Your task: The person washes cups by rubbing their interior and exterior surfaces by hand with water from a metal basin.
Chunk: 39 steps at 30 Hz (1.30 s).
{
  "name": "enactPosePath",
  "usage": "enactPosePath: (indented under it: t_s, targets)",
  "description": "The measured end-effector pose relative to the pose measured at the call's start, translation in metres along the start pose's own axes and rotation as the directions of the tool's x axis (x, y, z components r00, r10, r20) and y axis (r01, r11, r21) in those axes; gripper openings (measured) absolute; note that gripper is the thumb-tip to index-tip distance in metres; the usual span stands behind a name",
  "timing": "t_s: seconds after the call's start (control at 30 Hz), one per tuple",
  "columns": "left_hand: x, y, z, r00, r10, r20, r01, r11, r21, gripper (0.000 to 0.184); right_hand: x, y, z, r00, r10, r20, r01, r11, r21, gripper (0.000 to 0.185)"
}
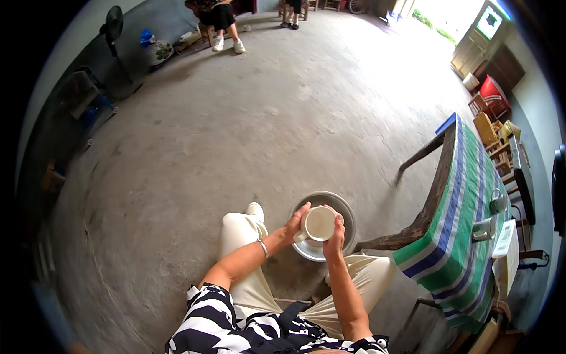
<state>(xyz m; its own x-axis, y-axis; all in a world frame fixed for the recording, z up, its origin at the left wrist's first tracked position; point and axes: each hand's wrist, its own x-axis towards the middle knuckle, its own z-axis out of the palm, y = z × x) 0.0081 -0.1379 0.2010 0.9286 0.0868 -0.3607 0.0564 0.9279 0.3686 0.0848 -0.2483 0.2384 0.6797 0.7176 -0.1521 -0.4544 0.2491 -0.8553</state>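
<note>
A white mug [320,223] is held between my two hands above a round metal basin [349,231] on the floor. My left hand [295,223] grips its left side, next to the handle, which points down and to the left. Against the right side of the mug, my right hand [336,239] is closed. The mug's opening faces up toward me, and its inside looks pale. Part of the basin is hidden behind the mug and my hands.
At the right stands a table with a green, blue and white striped cloth [439,248], bearing a glass mug [483,229], another glass [498,201] and a white box [504,259]. A seated person [223,17] is at the top left. A fan [113,25] stands by the left wall.
</note>
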Motion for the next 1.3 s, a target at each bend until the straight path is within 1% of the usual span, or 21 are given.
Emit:
enactPosePath:
  t_s: [0.03, 0.1, 0.17, 0.23, 0.27, 0.37, 0.43, 0.5, 0.57, 0.63, 0.67, 0.73, 0.77, 0.83, 0.97, 1.0, 1.03, 1.13, 1.17, 1.23, 1.3]
  targets:
    - [0.0, -0.001, -0.003, 1.0, 0.012, 0.0, -0.012, 1.0, 0.001, 0.056, 0.0, 0.004, -0.006, 1.0, 0.0, 0.012, 0.0, 1.0, -0.001, 0.05]
    - [0.0, -0.003, -0.007, 0.997, 0.007, -0.082, 0.016, 0.96, 0.279, 0.063, 0.003, 0.008, -0.014, 0.982, 0.129, -0.139, -0.116, 0.989, 0.096, 0.044]
    - [-0.005, -0.003, -0.005, 0.992, 0.015, -0.123, 0.026, 0.945, 0.325, 0.072, 0.009, 0.0, -0.013, 0.975, 0.144, -0.168, -0.127, 0.986, 0.105, 0.04]
    - [-0.012, 0.004, 0.007, 0.977, 0.064, -0.205, 0.04, 0.883, 0.468, 0.074, 0.019, -0.012, -0.013, 0.986, 0.033, -0.162, -0.082, 0.95, -0.302, 0.039]
    - [-0.013, 0.004, 0.006, 0.977, 0.065, -0.205, 0.039, 0.884, 0.466, 0.074, 0.027, -0.015, -0.022, 0.998, 0.053, 0.025, -0.04, 0.931, -0.363, 0.038]
    - [-0.014, -0.002, 0.004, 0.995, 0.104, -0.007, -0.083, 0.837, 0.541, 0.056, 0.038, -0.02, -0.016, 0.992, 0.121, -0.032, -0.121, 0.855, -0.505, 0.04]
    - [-0.009, -0.006, 0.0, 0.994, 0.103, -0.046, -0.073, 0.898, 0.434, 0.045, 0.037, -0.015, -0.014, 0.992, 0.128, -0.013, -0.115, 0.839, -0.532, 0.044]
    - [0.002, -0.009, -0.009, 0.956, 0.112, -0.272, -0.047, 0.971, 0.235, 0.036, 0.03, -0.004, -0.004, 0.995, 0.007, -0.095, -0.047, 0.902, -0.429, 0.049]
    - [0.002, -0.005, -0.011, 0.942, 0.049, -0.332, 0.021, 0.979, 0.205, 0.033, 0.022, 0.017, -0.004, 0.993, -0.053, -0.108, 0.004, 0.914, -0.406, 0.05]
    - [0.003, -0.005, -0.009, 0.891, -0.004, -0.454, 0.061, 0.992, 0.111, 0.035, 0.01, 0.03, 0.001, 0.888, -0.453, -0.075, 0.307, 0.707, -0.637, 0.048]
    - [0.002, -0.008, -0.008, 0.894, -0.031, -0.448, 0.06, 0.997, 0.051, 0.036, 0.005, 0.035, -0.001, 0.851, -0.523, 0.048, 0.394, 0.576, -0.716, 0.046]
    - [0.011, -0.011, -0.035, 0.96, -0.074, -0.272, 0.058, 0.996, -0.066, 0.038, -0.003, 0.025, 0.005, 0.769, -0.57, 0.287, 0.501, 0.259, -0.826, 0.047]
    - [0.012, -0.011, -0.041, 0.973, -0.112, -0.202, 0.087, 0.987, -0.132, 0.039, -0.008, 0.023, 0.003, 0.716, -0.568, 0.406, 0.556, 0.111, -0.824, 0.052]
    - [-0.006, -0.002, -0.007, 0.963, -0.168, -0.213, 0.093, 0.942, -0.322, 0.037, -0.012, 0.009, 0.0, 0.675, -0.48, 0.56, 0.63, -0.019, -0.776, 0.062]
    - [-0.007, -0.005, -0.019, 0.993, -0.119, -0.026, 0.104, 0.937, -0.333, 0.04, -0.003, -0.029, -0.009, 0.505, -0.312, 0.805, 0.793, -0.2, -0.576, 0.043]
    - [-0.014, 0.001, 0.0, 0.983, -0.141, -0.114, 0.099, 0.944, -0.314, 0.041, 0.002, -0.035, -0.014, 0.478, -0.283, 0.832, 0.814, -0.213, -0.54, 0.041]
    - [-0.013, -0.002, 0.0, 0.985, -0.132, -0.113, 0.091, 0.944, -0.317, 0.041, 0.007, -0.037, -0.021, 0.462, -0.285, 0.84, 0.844, -0.151, -0.515, 0.045]
    - [-0.01, -0.003, -0.003, 0.992, -0.123, -0.014, 0.115, 0.956, -0.269, 0.042, 0.017, -0.036, -0.027, 0.589, -0.325, 0.74, 0.805, 0.146, -0.576, 0.047]
    - [-0.01, -0.003, 0.0, 0.994, -0.112, 0.019, 0.113, 0.959, -0.259, 0.042, 0.021, -0.035, -0.029, 0.608, -0.335, 0.719, 0.791, 0.177, -0.586, 0.041]
    - [-0.017, 0.001, 0.016, 0.989, -0.146, -0.011, 0.137, 0.948, -0.288, 0.043, 0.022, -0.028, -0.031, 0.729, -0.328, 0.601, 0.683, 0.289, -0.671, 0.035]
    - [-0.009, 0.0, -0.003, 0.988, -0.121, 0.096, 0.141, 0.96, -0.243, 0.042, 0.024, -0.021, -0.025, 0.793, -0.33, 0.512, 0.607, 0.49, -0.626, 0.033]
